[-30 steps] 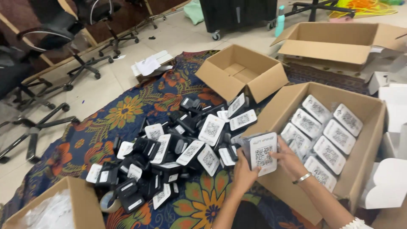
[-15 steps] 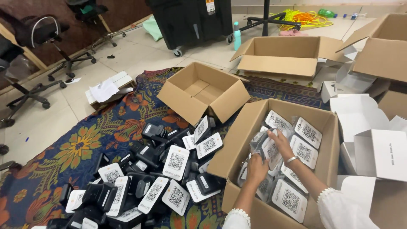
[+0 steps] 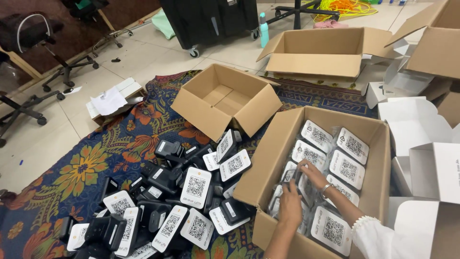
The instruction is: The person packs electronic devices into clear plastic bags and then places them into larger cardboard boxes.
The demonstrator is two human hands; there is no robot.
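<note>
Fingers (image 3: 306, 169) of the right hand (image 3: 314, 175) lie spread and slightly curled on a black device with a white code card wrapped in clear plastic (image 3: 294, 177), which sits in the large open brown cardboard box (image 3: 268, 158), in the left-hand row near the box's left wall. Just below, the left hand (image 3: 291, 206) rests palm down on the same row, fingers pressed together against the wrapped pieces; whether either hand actually pinches the device I cannot tell. Both hands seem to be steadying it so it lies flat and lines up with the other wrapped white cards (image 3: 347, 168), which lie face up in neat overlapping rows that fill the box evenly.

Both forearms come in from the bottom edge and reach forward into the box, wrists bent down; the right wrist wears a thin bangle (image 3: 326, 190) and a white sleeve (image 3: 383, 240).

Left of the box, a loose heap of unwrapped black devices with white cards (image 3: 191, 196) lies on a patterned floral rug (image 3: 86, 168). Beyond it stands a smaller empty brown cardboard box (image 3: 225, 103), flaps open.
</note>
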